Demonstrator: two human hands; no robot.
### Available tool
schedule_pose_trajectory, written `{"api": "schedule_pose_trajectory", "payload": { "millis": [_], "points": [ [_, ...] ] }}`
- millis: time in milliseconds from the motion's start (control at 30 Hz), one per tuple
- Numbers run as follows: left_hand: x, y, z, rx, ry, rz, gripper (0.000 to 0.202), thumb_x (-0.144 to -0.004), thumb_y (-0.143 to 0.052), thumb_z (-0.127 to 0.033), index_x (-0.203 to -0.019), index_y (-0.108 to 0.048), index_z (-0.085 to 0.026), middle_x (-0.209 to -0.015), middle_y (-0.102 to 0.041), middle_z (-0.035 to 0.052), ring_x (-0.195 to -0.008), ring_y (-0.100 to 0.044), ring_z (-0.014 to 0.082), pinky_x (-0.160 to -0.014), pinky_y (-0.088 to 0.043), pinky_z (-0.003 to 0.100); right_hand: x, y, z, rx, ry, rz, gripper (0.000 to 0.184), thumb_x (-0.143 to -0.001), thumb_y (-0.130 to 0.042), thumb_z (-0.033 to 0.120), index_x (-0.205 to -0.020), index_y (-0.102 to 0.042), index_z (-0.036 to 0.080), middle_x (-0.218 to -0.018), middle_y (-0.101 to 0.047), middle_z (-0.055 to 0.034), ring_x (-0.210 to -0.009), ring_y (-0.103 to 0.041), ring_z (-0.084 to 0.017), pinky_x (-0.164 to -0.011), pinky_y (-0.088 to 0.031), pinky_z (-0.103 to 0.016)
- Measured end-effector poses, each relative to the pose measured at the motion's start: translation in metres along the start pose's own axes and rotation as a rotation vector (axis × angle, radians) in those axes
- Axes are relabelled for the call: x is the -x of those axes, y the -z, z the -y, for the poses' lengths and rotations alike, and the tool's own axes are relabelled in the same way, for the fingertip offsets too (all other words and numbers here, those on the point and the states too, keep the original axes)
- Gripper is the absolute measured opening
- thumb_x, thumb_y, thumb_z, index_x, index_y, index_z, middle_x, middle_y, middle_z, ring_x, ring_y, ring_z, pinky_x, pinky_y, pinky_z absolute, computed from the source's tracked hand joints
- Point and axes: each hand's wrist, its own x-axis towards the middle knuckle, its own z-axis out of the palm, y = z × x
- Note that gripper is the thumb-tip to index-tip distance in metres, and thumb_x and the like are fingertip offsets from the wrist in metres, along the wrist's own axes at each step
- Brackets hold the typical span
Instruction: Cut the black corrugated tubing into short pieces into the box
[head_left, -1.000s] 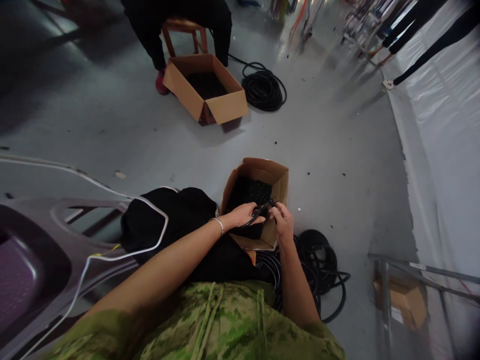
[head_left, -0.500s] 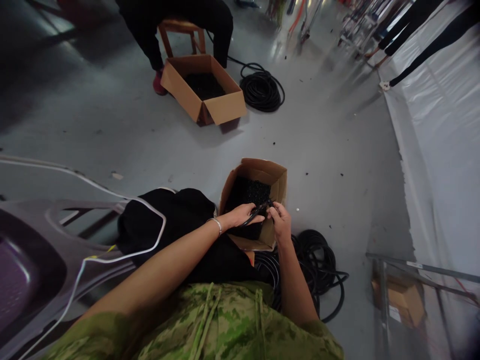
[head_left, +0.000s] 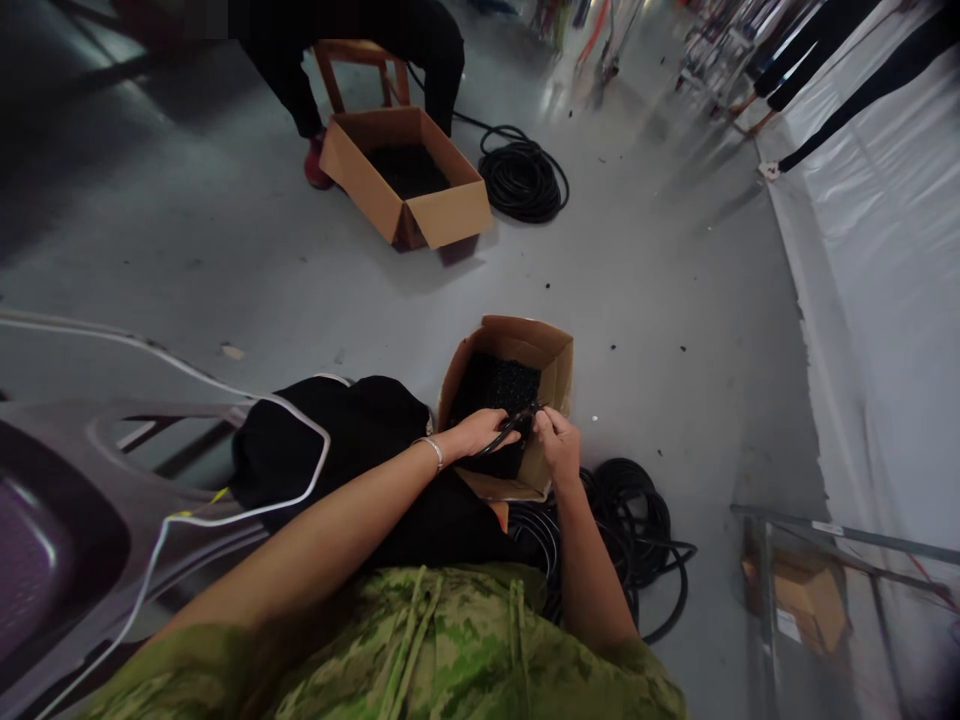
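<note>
My left hand (head_left: 486, 432) is over the near cardboard box (head_left: 559, 370), its fingers closed around a slim black hose (head_left: 501, 437) that slants up to the right. Close beside it, at the box's right side, my right hand (head_left: 557, 438) is closed in a pinch at the hose's far end. Something small and dark shows between the fingertips, too blurred to name. Inside the box lies a heap of small black pieces (head_left: 510, 380).
Coils of black hose (head_left: 634, 500) lie by my right forearm. Ahead, another cardboard box (head_left: 450, 215) holds black pieces before a seated person, beside a hose coil (head_left: 525, 185). A purple-grey chair (head_left: 67, 560) and white cable (head_left: 247, 512) are left; a metal frame (head_left: 847, 535) stands right.
My right hand has shifted slightly left and its fingers have closed more tightly. The left hand stays almost in place, still around the hose.
</note>
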Motion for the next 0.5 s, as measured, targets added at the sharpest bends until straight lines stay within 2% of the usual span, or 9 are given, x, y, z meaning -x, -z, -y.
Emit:
{"api": "schedule_pose_trajectory", "payload": {
  "millis": [167, 333, 500],
  "points": [
    [0.005, 0.0, -0.002, 0.05, 0.026, 0.025, 0.022, -0.081, -0.051, -0.031, -0.073, -0.063, -0.015, -0.067, -0.066, 0.0058, -0.061, -0.061, 0.0162, -0.059, -0.042, 0.024, -0.003, -0.005, 0.0, -0.011, -0.005, -0.005, 0.039, -0.089, -0.048, 0.048, -0.081, -0.069, 0.016, -0.065, -0.06, -0.0012, -0.063, -0.052, -0.015, -0.063, -0.042, -0.026],
    [0.006, -0.005, 0.0, 0.064, 0.126, 0.008, 0.025, -0.081, -0.051, -0.031, -0.066, -0.063, -0.015, -0.053, -0.061, 0.0033, -0.048, -0.057, 0.0134, -0.051, -0.04, 0.023, -0.01, -0.004, -0.007, 0.019, 0.028, 0.019, 0.038, -0.088, -0.05, 0.048, -0.084, -0.071, 0.017, -0.065, -0.062, -0.0014, -0.065, -0.054, -0.016, -0.067, -0.044, -0.027],
    [0.005, -0.01, 0.006, 0.174, 0.204, 0.102, 0.03, -0.079, -0.051, -0.031, -0.055, -0.058, -0.015, -0.045, -0.055, 0.0016, -0.042, -0.055, 0.0127, -0.048, -0.042, 0.023, -0.014, -0.003, -0.016, 0.07, 0.045, 0.039, 0.039, -0.088, -0.05, 0.048, -0.086, -0.073, 0.016, -0.067, -0.064, -0.0026, -0.066, -0.056, -0.017, -0.068, -0.044, -0.028]
  ]
}}
